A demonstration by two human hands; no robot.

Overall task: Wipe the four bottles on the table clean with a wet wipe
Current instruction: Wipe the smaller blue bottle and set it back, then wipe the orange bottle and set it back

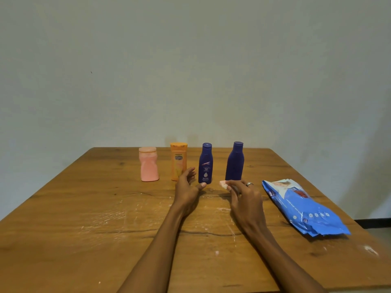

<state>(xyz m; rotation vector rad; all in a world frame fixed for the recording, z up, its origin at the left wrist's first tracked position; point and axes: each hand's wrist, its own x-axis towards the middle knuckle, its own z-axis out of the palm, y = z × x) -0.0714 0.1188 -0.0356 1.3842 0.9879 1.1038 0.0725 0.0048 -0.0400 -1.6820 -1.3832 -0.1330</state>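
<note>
A: Plain pale wall (190,60) behind, matte, bare but for one small dark fleck. Below it, wooden table (63,229), brown grain, one long dark crack across the near part, whitish scuffs and smears around the middle.

B: Noted. Largest loose item?

A: Blue wipes pack (304,210), soft crinkled plastic, glossy, lying flat at the right, well apart from the bottles.

B: And the bottles?

A: Four upright in a row toward the far edge. Plain dark blue bottle (234,163), smooth, shouldered, rightmost. Labelled dark blue bottle (205,166) next. Orange bottle (178,161), flat-topped, tall. Pink bottle (148,166), squat, waisted, wide cap, leftmost.

B: Hands?

A: Left hand (187,187) open, fingers loosely spread, holding nothing, just in front of the gap between the orange and the labelled blue bottles; contact not clear. Right hand (243,195), ring on one finger, pinching a small wadded wet wipe (223,184) at the fingertips, low, near the base of the plain blue bottle.

B: Step in hand?

A: Likely between bottles, none gripped. Which ones already wiped: cannot tell.

B: Next move?

A: Probably steady a bottle with the left, rub its smooth curved wall with the wad. Tall narrow shapes, so a firm hold needed against tipping.
</note>
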